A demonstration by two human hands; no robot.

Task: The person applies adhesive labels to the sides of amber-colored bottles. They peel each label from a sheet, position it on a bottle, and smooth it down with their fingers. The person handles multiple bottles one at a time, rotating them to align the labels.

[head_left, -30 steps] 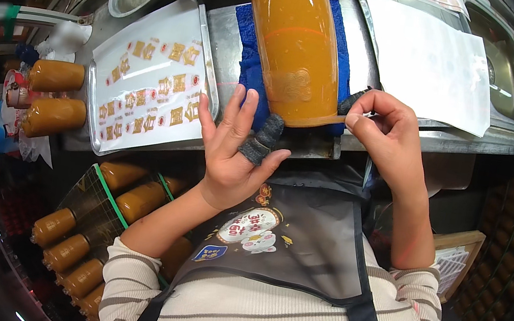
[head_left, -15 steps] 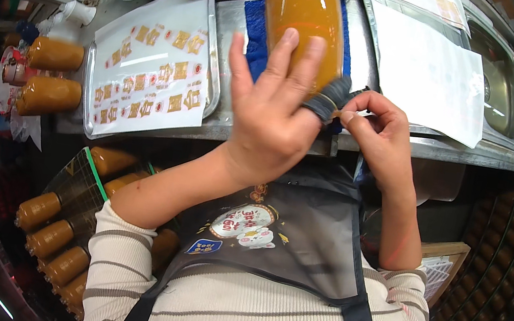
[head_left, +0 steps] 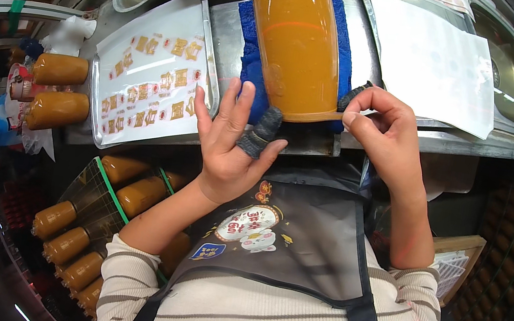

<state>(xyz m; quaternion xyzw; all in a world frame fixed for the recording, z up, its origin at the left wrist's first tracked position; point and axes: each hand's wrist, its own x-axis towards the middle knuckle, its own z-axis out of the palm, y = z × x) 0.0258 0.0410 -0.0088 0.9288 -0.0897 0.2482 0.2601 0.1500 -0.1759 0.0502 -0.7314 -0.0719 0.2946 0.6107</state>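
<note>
Bright overhead light, glare on bottle (head_left: 298, 40) — dark, warped fisheye edges.

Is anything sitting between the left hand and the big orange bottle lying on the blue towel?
Nothing visible does. The left hand is open, palm up, just left of the orange bottle, with only bare blue towel between them. The right hand pinches at the bottle's lower end.
</note>
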